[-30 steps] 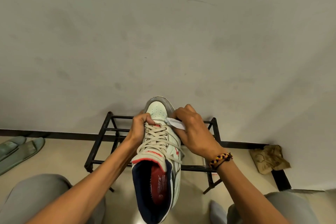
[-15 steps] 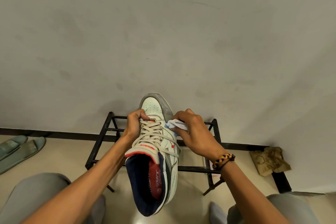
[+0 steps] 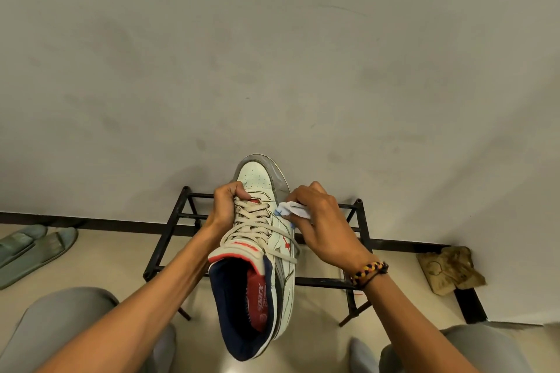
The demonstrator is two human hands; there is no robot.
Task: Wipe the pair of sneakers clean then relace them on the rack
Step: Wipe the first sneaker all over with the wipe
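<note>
White high-top sneaker (image 3: pixel 263 239) held up in the air above the black metal shoe rack (image 3: pixel 169 239), toe pointing away toward the grey wall (image 3: pixel 272 54), heel and navy-lined opening nearest the camera, red insole visible inside. Beige laces (image 3: pixel 251 221) still threaded and crossed over the tongue, one loose end trailing down the shoe's right side. Grey rubber rim around the toe cap.

Left hand (image 3: pixel 225 206) curled round the sneaker's left side at the top of the lacing, fingers hooked over the upper near the first eyelets, gripping it. Right hand (image 3: pixel 324 227) closed round a crumpled white wipe (image 3: pixel 292 209), pinching it in the fingertips and pressing it against the right flank of the sneaker, just beside the laces. Braided yellow, red and black bracelet (image 3: pixel 368 272) on the right wrist.

Rack standing on the pale floor against the wall's dark skirting, its bars showing on either side of the sneaker and below the wrists. Second sneaker of the pair not visible. Pair of grey-green slippers (image 3: pixel 27 251) on the floor at the far left. Crumpled tan cloth (image 3: pixel 448 272) on the floor at the right, near the rack's right end. Grey-trousered knees (image 3: pixel 60 327) at the bottom corners.
</note>
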